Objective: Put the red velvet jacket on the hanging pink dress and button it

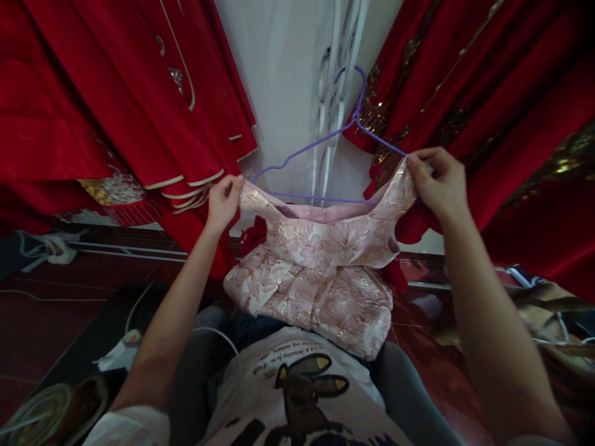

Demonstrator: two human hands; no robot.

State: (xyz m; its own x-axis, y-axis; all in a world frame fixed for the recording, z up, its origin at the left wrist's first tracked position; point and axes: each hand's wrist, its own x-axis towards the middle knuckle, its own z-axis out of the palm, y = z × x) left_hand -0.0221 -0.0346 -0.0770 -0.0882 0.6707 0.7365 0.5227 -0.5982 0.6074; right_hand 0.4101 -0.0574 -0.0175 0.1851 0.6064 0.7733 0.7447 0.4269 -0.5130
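Your white shirt [302, 371] is closest, and just past it the pink dress [320, 248] is held up by both shoulders. Your left hand [225, 198] pinches the left strap [255, 199], and your right hand [439, 183] pinches the right strap [400, 183] by the purple hanger [320, 142]. The hanger's tips are hard to see. If either pinch gets loose, that strap could slip off and the dress could sag
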